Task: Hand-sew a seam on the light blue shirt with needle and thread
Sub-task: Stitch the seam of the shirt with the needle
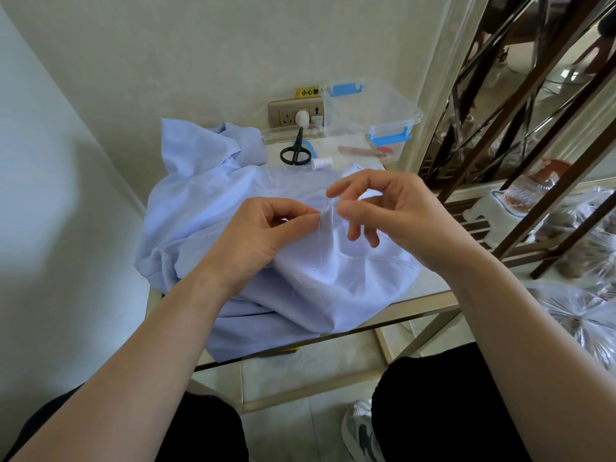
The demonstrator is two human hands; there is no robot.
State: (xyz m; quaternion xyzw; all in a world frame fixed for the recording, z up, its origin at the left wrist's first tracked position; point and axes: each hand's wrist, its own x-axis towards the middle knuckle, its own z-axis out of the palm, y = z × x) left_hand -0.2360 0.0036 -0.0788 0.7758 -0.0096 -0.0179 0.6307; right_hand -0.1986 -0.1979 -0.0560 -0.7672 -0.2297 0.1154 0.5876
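Where it lies crumpled over most of the glass-topped surface (430, 286), the light blue shirt (200, 208) shows a pale, smooth weave. Its collar end is heaped against the wall at the back left, and its near folds spill over the front edge. The left hand (260, 235) rests on the cloth, its thumb and forefinger pinching a small raised fold near the middle of the shirt while the other fingers curl under. Behind it, black-handled scissors (295, 151) lie on a clear lid, blades pointing to the wall. A thin pale thread (320, 241) runs down from the pinched fold across the fabric. A white spool (321, 162) lies just beside the scissors. The right hand (383, 208) hovers just beside the fold, forefinger and thumb reaching towards it and the other fingers bent downwards. Whether it grasps a needle or anything else cannot be told, as nothing so fine shows. Below this hand a stitched line crosses the shirt. Behind it, a clear plastic box (370, 108) with blue latches stands against the wall.
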